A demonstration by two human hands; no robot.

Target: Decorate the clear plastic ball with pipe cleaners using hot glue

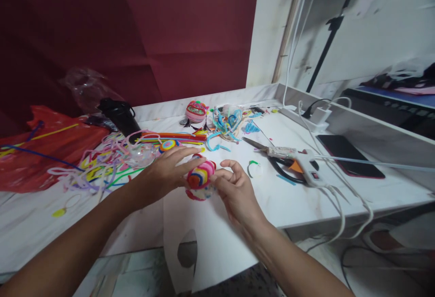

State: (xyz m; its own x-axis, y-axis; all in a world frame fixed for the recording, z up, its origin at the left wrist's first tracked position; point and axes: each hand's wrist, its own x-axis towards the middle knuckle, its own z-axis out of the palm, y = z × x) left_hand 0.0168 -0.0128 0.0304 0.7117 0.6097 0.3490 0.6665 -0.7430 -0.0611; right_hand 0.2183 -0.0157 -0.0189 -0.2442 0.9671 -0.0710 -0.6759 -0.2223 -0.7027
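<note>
Between my hands is a small ball [201,174] wrapped in coloured pipe cleaners, with pink, yellow, blue and orange rings and a partly clear lower side. My left hand [166,170] grips it from the left, its fingers reaching over the top. On the right side, my right hand [234,186] pinches the ball's edge with thumb and fingertips. Just beyond my left fingers lies another rainbow-ringed piece [169,145]. Below the ball a white paper sheet [220,238] with a cut-out hole hangs over the table edge.
Pipe cleaners [183,137] and a red plastic bag [57,152] lie left, near a black bottle [118,115]. A finished-looking pink ball [196,112] sits at the back. Right are scissors [256,145], a white glue gun [309,167] with cables, a phone [350,154] and a power strip [302,118].
</note>
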